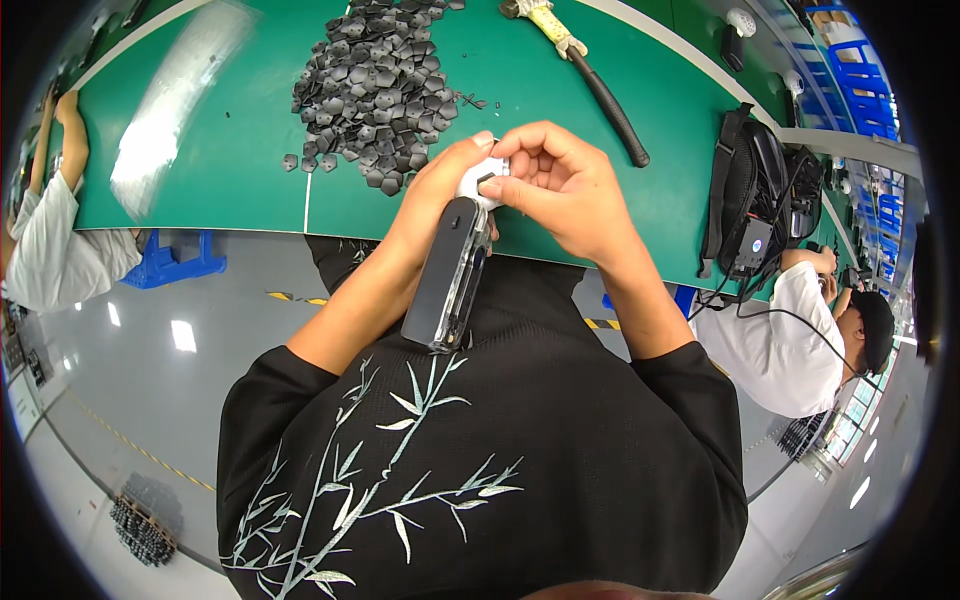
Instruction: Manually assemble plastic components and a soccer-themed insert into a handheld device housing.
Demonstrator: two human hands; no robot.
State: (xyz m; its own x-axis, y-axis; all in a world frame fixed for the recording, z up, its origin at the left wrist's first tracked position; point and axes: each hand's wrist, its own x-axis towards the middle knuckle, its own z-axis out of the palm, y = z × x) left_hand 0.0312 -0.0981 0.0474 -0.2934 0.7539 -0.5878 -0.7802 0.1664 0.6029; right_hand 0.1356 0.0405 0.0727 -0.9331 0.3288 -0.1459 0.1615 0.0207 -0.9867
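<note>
The device [438, 278], dark with a white head [470, 183], is held at the table's [250, 130] near edge, its dark end toward the person. The left hand [440, 190] grips the head from the left (most of its fingers are hidden). The right hand [565, 190] pinches the head's right side between thumb and forefinger, other fingers curled. Black pieces [375, 90] lie heaped on the far left, a black-handled tool [608, 105] far right, a bag [750, 190] at right
</note>
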